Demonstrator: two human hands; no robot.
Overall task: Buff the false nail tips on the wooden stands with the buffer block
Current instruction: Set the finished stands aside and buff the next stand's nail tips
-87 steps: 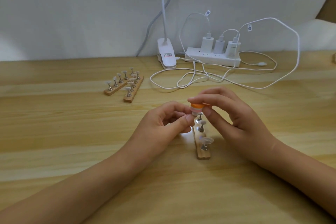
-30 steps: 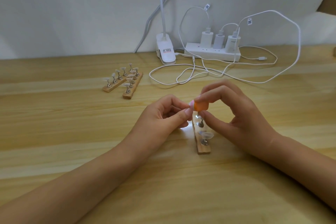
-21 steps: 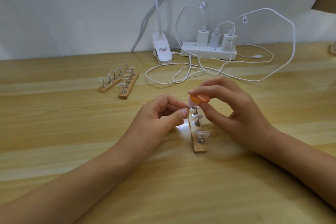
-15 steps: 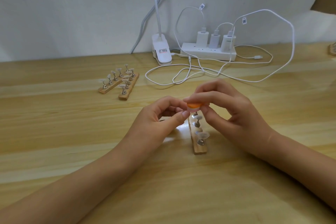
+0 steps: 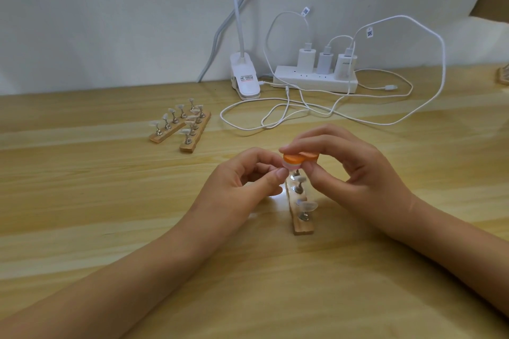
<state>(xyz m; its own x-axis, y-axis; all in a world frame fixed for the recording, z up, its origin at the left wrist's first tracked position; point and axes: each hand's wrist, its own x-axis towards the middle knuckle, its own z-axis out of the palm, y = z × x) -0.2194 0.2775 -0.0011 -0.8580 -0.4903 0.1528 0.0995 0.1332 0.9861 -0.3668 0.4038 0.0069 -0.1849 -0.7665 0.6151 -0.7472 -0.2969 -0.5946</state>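
Pinches the small orange-topped buffer block [image 5: 300,158] between curled thumb and fingers of the right hand [image 5: 355,173], laid flat over the far end of the narrow wooden stand [image 5: 302,226] with clear false nail tips [image 5: 305,205], at the middle of the pale wooden table [image 5: 82,201]. Steadies the farthest nail tip, hidden under the block, with the left hand [image 5: 242,187] — thumb and forefinger closed on it. Towards the far left edge — two more wooden stands [image 5: 180,132], side by side.

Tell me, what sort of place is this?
Probably a home nail-craft desk: wooden stands holding false nail tips on a wooden table, with a clip-on lamp and a power strip with chargers behind.
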